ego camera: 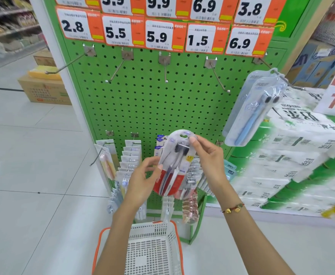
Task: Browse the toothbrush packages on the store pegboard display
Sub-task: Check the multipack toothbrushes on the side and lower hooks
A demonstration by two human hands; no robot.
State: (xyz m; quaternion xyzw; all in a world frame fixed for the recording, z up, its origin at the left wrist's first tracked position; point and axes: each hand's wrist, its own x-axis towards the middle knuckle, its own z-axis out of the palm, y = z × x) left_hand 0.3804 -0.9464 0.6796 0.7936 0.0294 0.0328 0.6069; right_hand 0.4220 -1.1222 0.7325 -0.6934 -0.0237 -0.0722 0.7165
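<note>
Green pegboard (142, 108) fills the middle of the view, standing on a pale tiled shop floor (33, 155). Orange-and-white price tags (158, 36) run in rows across its upper part, and several bare metal hooks (121, 68) project beneath them.

Both hands are raised in front of the lower board, sharing one toothbrush package (174, 165), a clear blister with a red lower card and dark brush heads. The left hand (142, 181) holds the package at its lower left edge, thumb on the front face. The right hand (208, 157) pinches the rounded top near the hang hole, fingers curled; a beaded bracelet (234, 209) sits on that wrist.

Behind the held item, more hanging packages (129, 157) crowd the lower hooks. To the upper right, a blue toothbrush pack (250, 116) hangs on a hook at the board's edge. Stacked tissue packs (291, 155) stand to the right. A white basket with orange rim (152, 251) sits on the near floor below the forearms. Cardboard boxes (43, 90) rest on the far left floor.
</note>
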